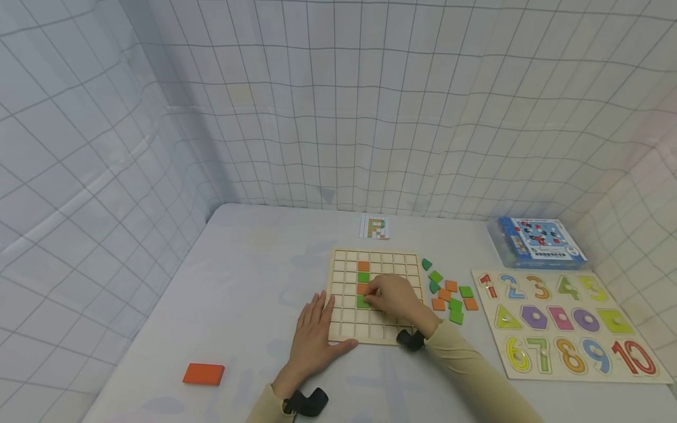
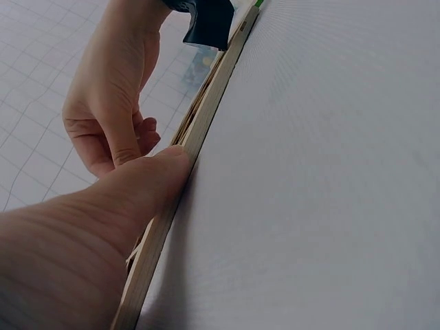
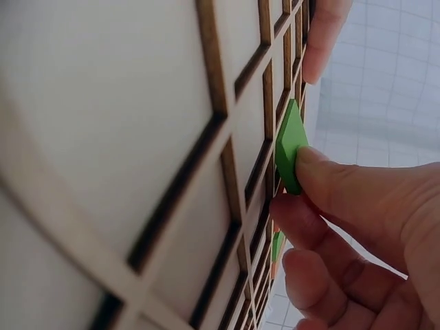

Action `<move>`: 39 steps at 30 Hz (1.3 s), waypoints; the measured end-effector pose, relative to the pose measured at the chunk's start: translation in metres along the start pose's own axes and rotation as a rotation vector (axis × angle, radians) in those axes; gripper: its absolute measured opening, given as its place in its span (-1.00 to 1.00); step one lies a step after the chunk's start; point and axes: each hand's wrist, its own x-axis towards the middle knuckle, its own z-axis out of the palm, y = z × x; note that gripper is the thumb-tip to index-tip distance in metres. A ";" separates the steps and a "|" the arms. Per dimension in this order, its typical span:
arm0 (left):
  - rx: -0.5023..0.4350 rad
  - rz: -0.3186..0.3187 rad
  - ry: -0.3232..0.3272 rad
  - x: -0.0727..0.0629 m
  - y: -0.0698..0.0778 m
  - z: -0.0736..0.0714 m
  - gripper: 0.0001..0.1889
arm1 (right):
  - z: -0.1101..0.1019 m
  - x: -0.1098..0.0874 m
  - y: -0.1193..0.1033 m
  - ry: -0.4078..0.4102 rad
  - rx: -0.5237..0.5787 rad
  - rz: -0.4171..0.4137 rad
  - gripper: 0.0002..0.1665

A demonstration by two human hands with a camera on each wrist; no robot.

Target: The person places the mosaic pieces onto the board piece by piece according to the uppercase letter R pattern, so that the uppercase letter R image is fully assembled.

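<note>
A wooden grid board (image 1: 344, 329) lies on the table. A column of square tiles sits in it, with an orange tile (image 1: 363, 266) at the top and a green tile (image 1: 363, 276) below. My right hand (image 1: 394, 295) pinches another green tile (image 3: 291, 141) by thumb and forefinger at the lower end of that column. In the right wrist view this tile stands tilted against the grid's cells. My left hand (image 1: 313, 338) rests at the board's near left corner, fingers extended along the left side. Its thumb (image 2: 168, 161) touches the front edge of the board.
Loose orange and green tiles (image 1: 445, 295) lie right of the board. Beyond them are a number-and-shape puzzle board (image 1: 492, 329) and a blue boxed set (image 1: 539, 241). A small pattern card (image 1: 374, 227) lies behind the board, an orange block (image 1: 203, 374) at front left.
</note>
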 end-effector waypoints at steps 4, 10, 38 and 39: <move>0.004 -0.001 0.003 0.000 0.000 0.000 0.06 | 0.000 0.000 0.000 -0.001 -0.013 0.019 -0.91; 0.008 -0.004 0.006 0.001 -0.001 0.000 0.06 | -0.003 -0.002 0.000 -0.008 0.012 0.004 -0.89; 0.003 -0.006 0.000 0.000 0.001 -0.001 0.06 | -0.011 -0.025 0.021 0.046 0.104 -0.137 -0.78; 0.002 -0.004 0.001 0.000 0.001 -0.001 0.06 | -0.012 -0.026 0.024 0.072 0.106 -0.143 -0.77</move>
